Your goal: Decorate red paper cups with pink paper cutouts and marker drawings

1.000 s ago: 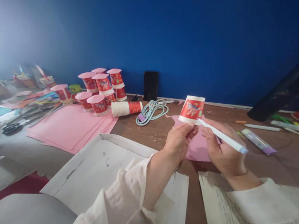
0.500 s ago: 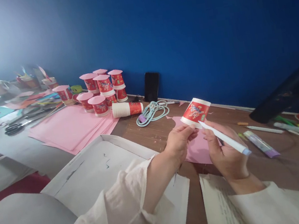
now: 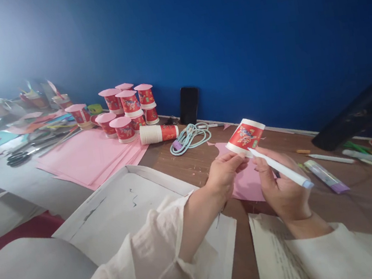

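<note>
Between thumb and fingers, my left hand (image 3: 225,174) pinches the rim of a red and white paper cup (image 3: 246,137), which is tilted upside down above the table. A white marker pen (image 3: 281,169) is gripped in my right hand (image 3: 283,195). Its tip points at the cup's lower edge by the rim; whether it touches, I cannot tell. Right-hand fingers rest close to the cup's side. Beneath both hands lies a cut pink paper sheet (image 3: 249,187), partly covered by them.
Several red cups with pink paper tops (image 3: 129,103) stand at back left, behind pink sheets (image 3: 80,160). A cup stack (image 3: 159,133), a coiled pale cable (image 3: 193,138), and a phone (image 3: 189,105) sit near the wall. A black cylinder (image 3: 356,109) and pens (image 3: 332,158) lie right.
The view has shifted very slightly. The cup and both hands sit a little further right in the picture, with the grip on the cup and pen unchanged.
</note>
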Action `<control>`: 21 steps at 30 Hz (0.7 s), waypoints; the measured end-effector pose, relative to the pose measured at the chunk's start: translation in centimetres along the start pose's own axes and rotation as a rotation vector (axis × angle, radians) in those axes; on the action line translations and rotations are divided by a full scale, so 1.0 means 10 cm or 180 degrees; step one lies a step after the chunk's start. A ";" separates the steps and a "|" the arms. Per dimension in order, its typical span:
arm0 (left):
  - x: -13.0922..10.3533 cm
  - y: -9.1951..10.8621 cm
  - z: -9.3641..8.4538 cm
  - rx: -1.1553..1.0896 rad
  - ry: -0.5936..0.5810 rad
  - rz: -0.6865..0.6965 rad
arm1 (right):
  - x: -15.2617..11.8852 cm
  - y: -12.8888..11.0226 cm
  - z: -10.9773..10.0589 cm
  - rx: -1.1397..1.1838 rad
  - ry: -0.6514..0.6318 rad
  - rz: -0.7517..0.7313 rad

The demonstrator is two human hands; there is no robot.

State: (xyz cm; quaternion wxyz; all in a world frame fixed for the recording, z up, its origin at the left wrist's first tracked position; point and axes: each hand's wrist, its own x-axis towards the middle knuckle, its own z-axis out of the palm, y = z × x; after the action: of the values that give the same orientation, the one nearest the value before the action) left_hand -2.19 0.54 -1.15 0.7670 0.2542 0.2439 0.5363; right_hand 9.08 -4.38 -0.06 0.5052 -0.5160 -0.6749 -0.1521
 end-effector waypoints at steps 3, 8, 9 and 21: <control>-0.01 0.00 0.00 -0.0003 0.0005 0.0000 | 0.00 0.01 0.01 -0.0032 0.0013 -0.0030; -0.02 0.01 0.01 -0.0008 0.0042 -0.0001 | 0.00 0.02 0.01 -0.0044 0.0038 -0.0109; -0.02 0.01 0.01 -0.0008 0.0049 0.0005 | 0.00 0.02 0.01 -0.0038 0.0047 -0.0113; -0.03 0.01 0.02 -0.0046 0.0001 0.0004 | 0.03 -0.01 0.00 -0.0098 0.0061 -0.0136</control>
State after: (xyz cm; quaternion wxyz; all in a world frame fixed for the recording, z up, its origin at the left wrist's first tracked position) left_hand -2.18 0.28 -0.89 0.7685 0.2487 0.2400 0.5385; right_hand 9.02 -4.26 0.22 0.5002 -0.5077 -0.6784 -0.1782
